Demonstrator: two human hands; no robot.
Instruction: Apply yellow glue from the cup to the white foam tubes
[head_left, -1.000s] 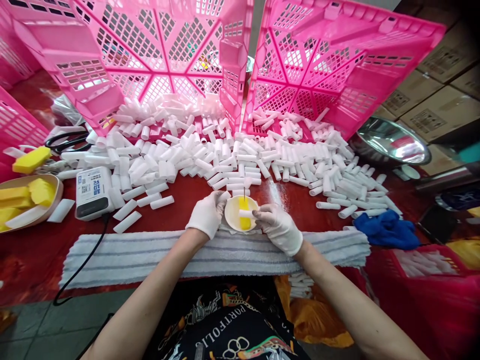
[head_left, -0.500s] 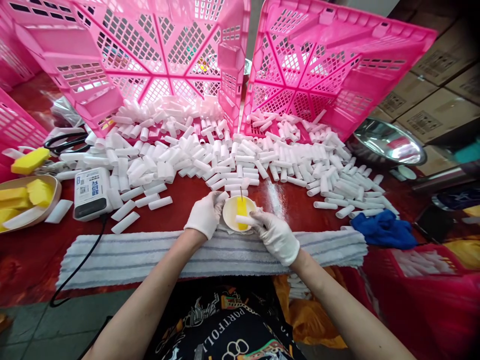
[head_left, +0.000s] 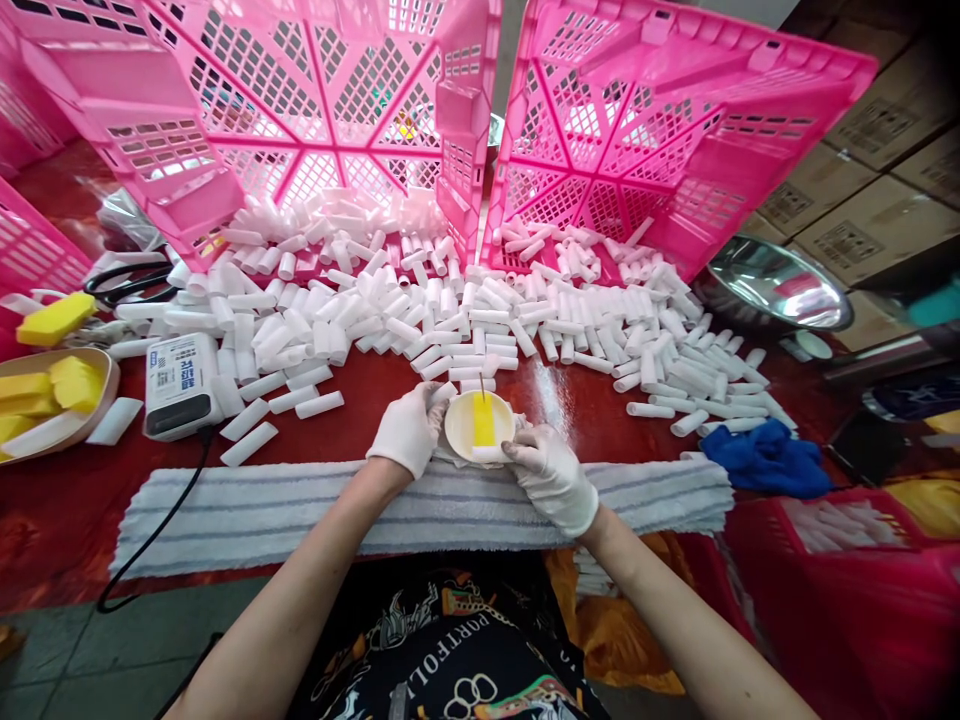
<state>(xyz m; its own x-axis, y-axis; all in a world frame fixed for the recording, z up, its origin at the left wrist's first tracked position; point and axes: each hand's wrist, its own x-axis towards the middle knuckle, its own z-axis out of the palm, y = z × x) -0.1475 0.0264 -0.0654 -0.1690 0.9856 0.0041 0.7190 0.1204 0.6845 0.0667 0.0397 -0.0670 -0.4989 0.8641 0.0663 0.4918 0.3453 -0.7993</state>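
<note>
My left hand (head_left: pixel 407 430), in a white glove, is closed on a short white tube (head_left: pixel 444 393) at the left side of a small cream dish (head_left: pixel 459 418). In that dish stands a yellow block (head_left: pixel 484 422), sponge-like, with a thin dark pin upright at its top. My right hand (head_left: pixel 553 478), gloved too, pinches another white tube (head_left: pixel 489 455) lying level across the dish's near edge. Many loose white tubes (head_left: pixel 450 330) are heaped just beyond both hands.
Two pink crates (head_left: pixel 337 150) lie tipped toward me, tubes spilling out. At left are a white device (head_left: pixel 180 385) with a cord and a tray (head_left: pixel 112 385) of yellow blocks. A striped towel (head_left: pixel 262 520) lines the front edge; a blue cloth (head_left: pixel 769 460) and steel bowl (head_left: pixel 780 285) sit right.
My right hand has drawn its tube slightly toward me, from in front of the yellow block to the dish's near edge. The left hand stays nearly in place.
</note>
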